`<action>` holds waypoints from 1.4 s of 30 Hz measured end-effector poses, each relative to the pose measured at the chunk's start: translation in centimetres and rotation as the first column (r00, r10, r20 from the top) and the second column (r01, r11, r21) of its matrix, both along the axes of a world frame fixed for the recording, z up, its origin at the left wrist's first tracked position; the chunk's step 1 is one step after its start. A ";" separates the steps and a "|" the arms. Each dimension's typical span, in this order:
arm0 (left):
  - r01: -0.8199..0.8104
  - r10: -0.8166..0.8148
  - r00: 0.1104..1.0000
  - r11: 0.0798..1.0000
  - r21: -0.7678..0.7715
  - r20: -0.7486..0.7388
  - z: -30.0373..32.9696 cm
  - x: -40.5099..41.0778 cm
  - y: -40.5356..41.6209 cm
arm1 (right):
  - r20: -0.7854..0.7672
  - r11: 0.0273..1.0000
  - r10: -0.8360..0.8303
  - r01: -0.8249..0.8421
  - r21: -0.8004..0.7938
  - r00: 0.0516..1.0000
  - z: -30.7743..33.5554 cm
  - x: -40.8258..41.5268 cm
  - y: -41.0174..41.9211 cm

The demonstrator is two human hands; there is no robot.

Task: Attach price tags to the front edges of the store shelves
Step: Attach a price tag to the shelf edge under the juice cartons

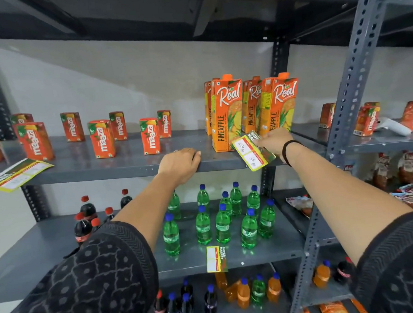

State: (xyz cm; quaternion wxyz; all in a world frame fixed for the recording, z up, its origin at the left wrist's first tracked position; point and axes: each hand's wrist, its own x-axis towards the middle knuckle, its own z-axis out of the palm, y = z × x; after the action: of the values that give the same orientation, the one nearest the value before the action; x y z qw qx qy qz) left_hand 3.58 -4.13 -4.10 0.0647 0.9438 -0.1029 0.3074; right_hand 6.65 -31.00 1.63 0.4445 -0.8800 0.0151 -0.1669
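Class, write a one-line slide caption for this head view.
Right hand holds a price tag at the juice shelf's front edge; left hand rests on it.

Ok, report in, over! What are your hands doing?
Left hand resting on shelf edge. Right hand holding price tag at that edge, not yet stuck. Pineapple cartons close behind.

— What did the person wear?
— Short black sleeves (106, 276) with a grey diamond pattern, ribbed at the edges.
— Anything near the right hand (275, 142)?
— A thin black band (287, 152) circled that wrist.
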 end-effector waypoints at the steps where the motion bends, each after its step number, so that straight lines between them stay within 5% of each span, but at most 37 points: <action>1: -0.004 0.004 1.000 1.000 0.002 -0.004 0.0 -0.1 0.0 | 0.049 0.998 0.054 -0.055 0.011 0.997 0.3 -0.4 -0.1; 6: -0.003 0.003 1.000 1.000 0.000 -0.015 0.0 -0.2 -0.1 | 0.101 0.915 0.363 -0.334 -0.228 0.926 0.3 -2.9 -0.9; 12: -0.010 0.009 0.999 1.000 -0.010 -0.035 0.0 -0.1 0.0 | 0.051 0.788 0.413 -0.329 -0.520 0.909 -2.2 -2.8 -1.5; 34: -0.013 0.013 0.999 1.000 -0.019 -0.031 0.0 0.0 0.0 | 0.150 0.809 0.403 -0.275 -0.519 0.903 -3.2 -1.6 -1.4; 42: 0.005 -0.005 1.000 1.000 -0.024 -0.021 0.0 0.0 0.1 | 0.312 0.822 0.368 -0.150 -0.549 0.876 -3.4 -1.8 -1.5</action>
State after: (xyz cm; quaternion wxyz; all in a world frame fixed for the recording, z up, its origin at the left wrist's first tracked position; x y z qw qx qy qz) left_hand 3.58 -4.07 -4.09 0.0779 0.9459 -0.1009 0.2983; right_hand 4.84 -32.50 -1.74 0.2083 -0.9049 -0.2443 -0.2795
